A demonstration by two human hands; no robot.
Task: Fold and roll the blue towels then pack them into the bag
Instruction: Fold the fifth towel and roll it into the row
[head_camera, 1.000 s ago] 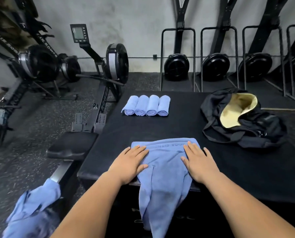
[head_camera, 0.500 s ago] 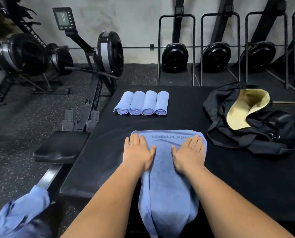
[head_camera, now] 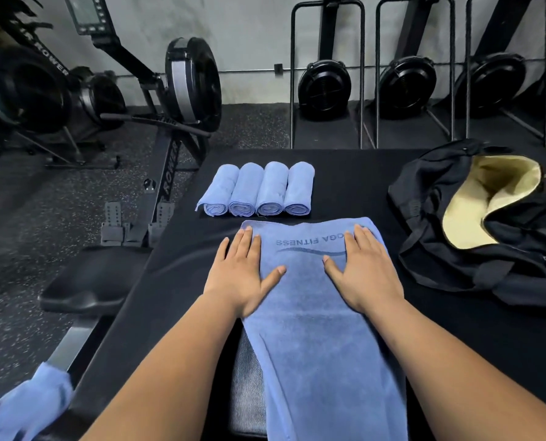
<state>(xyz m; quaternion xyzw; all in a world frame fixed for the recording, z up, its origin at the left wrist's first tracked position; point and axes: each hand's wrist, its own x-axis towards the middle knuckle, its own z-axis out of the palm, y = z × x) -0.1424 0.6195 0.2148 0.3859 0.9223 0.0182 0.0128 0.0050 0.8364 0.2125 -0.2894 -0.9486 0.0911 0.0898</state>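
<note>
A long blue towel (head_camera: 313, 307) with dark lettering lies folded lengthwise on the black table (head_camera: 456, 345), its near end hanging over the front edge. My left hand (head_camera: 243, 275) presses flat on its left side, fingers straight. My right hand (head_camera: 365, 272) presses flat on its right side in the same way. Just beyond the towel's far edge, several rolled blue towels (head_camera: 259, 190) lie side by side. A black bag (head_camera: 475, 275) with a yellow lining (head_camera: 488, 198) lies open on the table at the right.
A rowing machine (head_camera: 169, 122) and its black seat (head_camera: 87, 278) stand left of the table. More loose blue towels (head_camera: 23, 409) are heaped at the lower left. Upright stored rowers (head_camera: 325, 84) line the back wall.
Both hands have slid forward along the towel and apart towards its sides, flattening it. The towel's far edge now lies closer to the rolled towels.
</note>
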